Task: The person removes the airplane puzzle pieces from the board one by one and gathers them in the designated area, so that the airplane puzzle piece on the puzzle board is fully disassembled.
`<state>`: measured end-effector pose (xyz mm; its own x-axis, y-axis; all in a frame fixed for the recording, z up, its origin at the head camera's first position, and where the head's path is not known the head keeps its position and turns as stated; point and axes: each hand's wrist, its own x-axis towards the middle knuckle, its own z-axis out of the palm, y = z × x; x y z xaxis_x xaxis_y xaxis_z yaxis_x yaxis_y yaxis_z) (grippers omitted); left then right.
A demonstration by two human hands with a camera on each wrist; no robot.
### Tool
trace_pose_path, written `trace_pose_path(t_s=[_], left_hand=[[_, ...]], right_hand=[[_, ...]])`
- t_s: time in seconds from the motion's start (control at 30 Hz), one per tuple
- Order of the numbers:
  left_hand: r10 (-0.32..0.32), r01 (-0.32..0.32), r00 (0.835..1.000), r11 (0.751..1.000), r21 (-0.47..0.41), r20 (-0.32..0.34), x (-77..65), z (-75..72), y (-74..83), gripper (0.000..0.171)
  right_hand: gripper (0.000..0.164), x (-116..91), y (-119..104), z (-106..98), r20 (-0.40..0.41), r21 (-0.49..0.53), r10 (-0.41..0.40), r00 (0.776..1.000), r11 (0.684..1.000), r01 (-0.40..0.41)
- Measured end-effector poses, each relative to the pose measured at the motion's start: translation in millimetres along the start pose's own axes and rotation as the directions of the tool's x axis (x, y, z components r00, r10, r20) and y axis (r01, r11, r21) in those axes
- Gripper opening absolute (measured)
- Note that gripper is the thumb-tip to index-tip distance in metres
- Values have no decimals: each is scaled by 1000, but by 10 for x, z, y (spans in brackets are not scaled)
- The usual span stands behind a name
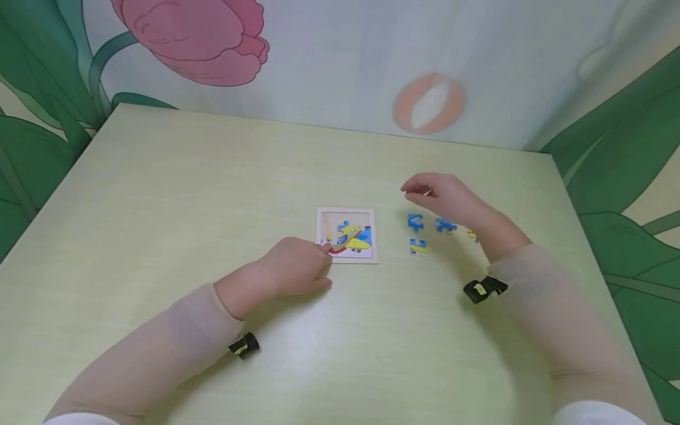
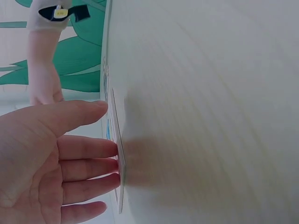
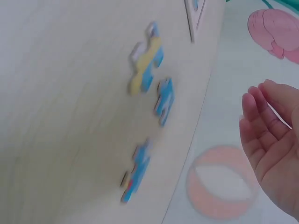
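A small square jigsaw board [image 1: 329,222] lies in the middle of the table, partly filled with pieces that show a yellow airplane. My left hand [image 1: 297,265] rests its fingertips on the board's left side, fingers extended and thumb apart, as the left wrist view also shows. To the right of the board lie loose jigsaw pieces: a blue one [image 1: 415,222], a blue and red one [image 1: 445,225] and a yellow and blue one [image 1: 419,247]. Above them hovers my right hand [image 1: 448,196], its fingers loosely bent and nothing visible between them.
Another yellow piece [image 1: 473,235] is partly hidden behind the right forearm. The pale table [image 1: 186,189] meets a painted wall [image 1: 340,65] at its far edge. Each wrist carries a black camera strap [image 1: 244,345].
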<state>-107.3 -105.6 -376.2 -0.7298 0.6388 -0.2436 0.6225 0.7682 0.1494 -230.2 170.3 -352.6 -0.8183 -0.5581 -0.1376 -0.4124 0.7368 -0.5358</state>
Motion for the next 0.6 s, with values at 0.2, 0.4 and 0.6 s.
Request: trace_pose_path(t_s=[0.2,0.4,0.6], left_hand=[[-9,9,1000,1000,5,-9,-9,20,-18,29],[-11,11,1000,1000,5,0,-2,19,-26,29],[1,-1,1000,1000,18,-6,-11,26,-28,30]], right_hand=[[26,286,-249,160,129,32,-66,989,998,62],[27,497,-458,376,261,13,-123,957,992,124],[28,611,-588,534,360,-4,-82,929,996,89]])
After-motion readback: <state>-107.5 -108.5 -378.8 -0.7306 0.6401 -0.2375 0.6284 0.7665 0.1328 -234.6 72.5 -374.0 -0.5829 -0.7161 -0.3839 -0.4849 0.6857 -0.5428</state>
